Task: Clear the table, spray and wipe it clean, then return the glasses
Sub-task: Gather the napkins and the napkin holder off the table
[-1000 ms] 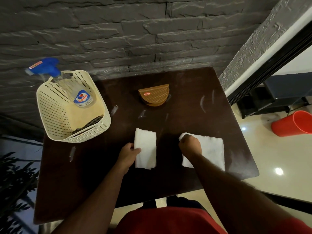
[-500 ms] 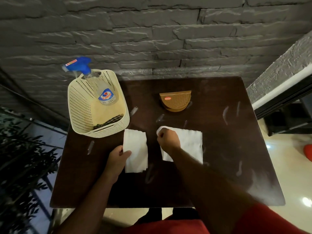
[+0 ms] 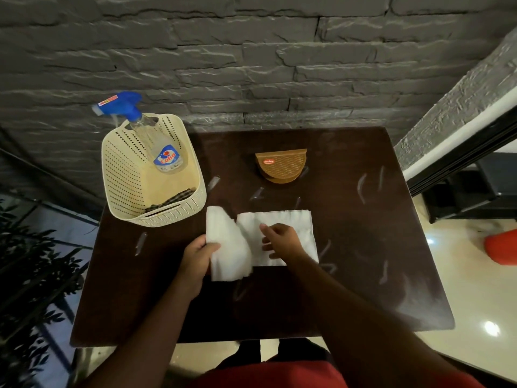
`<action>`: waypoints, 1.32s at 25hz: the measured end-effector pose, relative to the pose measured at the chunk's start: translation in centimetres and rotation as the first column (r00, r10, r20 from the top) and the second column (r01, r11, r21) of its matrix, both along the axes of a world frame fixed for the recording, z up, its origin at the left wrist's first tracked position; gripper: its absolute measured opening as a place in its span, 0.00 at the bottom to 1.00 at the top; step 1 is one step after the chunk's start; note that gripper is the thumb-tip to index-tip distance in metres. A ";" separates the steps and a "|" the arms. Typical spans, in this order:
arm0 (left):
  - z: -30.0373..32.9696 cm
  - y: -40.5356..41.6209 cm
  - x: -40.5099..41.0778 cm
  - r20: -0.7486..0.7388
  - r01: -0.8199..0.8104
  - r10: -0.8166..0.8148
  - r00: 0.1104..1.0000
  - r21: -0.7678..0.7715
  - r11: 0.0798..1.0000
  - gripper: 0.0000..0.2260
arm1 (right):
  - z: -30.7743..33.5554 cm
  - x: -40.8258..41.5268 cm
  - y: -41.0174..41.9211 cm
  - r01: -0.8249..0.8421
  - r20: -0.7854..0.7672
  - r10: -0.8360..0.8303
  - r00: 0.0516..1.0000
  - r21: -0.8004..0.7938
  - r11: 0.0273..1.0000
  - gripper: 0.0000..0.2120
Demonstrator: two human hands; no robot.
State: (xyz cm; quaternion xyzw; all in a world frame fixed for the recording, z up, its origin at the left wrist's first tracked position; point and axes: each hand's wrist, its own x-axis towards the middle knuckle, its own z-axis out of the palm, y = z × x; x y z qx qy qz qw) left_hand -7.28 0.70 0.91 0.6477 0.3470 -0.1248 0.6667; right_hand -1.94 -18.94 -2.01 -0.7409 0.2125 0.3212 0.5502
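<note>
Two tissues lie mid-tabletop. Your left hand [image 3: 197, 257] grips the folded tissue [image 3: 228, 247] by its left edge, fingers curled around it; your right hand [image 3: 281, 239] presses the flat tissue [image 3: 291, 222] with loosely bent fingers. At the far left corner, the basket [image 3: 120, 175] holds the spray bottle [image 3: 165, 155].

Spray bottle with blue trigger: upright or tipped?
Tipped. The clear spray bottle leans against the cream perforated basket wall, its trigger head poking over the rim.
</note>
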 end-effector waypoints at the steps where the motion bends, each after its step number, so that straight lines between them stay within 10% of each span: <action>1: 0.2 -1.2 0.6 0.003 -0.023 0.023 1.000 -0.126 0.992 0.10 | 0.8 -0.5 -0.6 0.062 -0.138 -0.043 0.990 0.140 0.988 0.22; 5: 0.0 -5.3 2.0 -0.005 0.124 -0.135 0.991 -0.358 0.926 0.12 | 2.6 -2.3 -2.9 0.316 -0.302 -0.178 0.937 0.508 0.801 0.14; 10: -4.0 -6.0 2.0 -0.077 0.328 -0.319 0.945 0.203 0.923 0.13 | 1.1 -2.7 -7.2 0.356 -0.089 -0.345 0.934 0.168 0.919 0.12; 16: -5.9 -5.2 4.0 -0.359 0.418 -0.228 0.905 0.649 0.636 0.22 | 2.0 -1.9 -8.7 0.166 0.090 -0.168 0.982 0.027 0.986 0.02; 20: -6.0 -5.9 4.5 -0.428 0.466 -0.209 0.879 0.683 0.563 0.20 | 1.5 0.1 -7.1 0.068 0.020 -0.072 0.997 0.141 0.988 0.03; 26: -6.4 -6.0 5.2 -0.545 0.575 -0.225 0.808 0.645 0.503 0.17 | -2.5 1.0 -7.5 0.089 -0.001 -0.092 0.996 -0.260 0.961 0.03; 33: -6.3 -5.8 5.7 -0.568 0.618 -0.275 0.776 0.599 0.508 0.12 | -3.1 0.6 -8.0 0.192 -0.002 -0.200 0.980 -0.281 0.940 0.07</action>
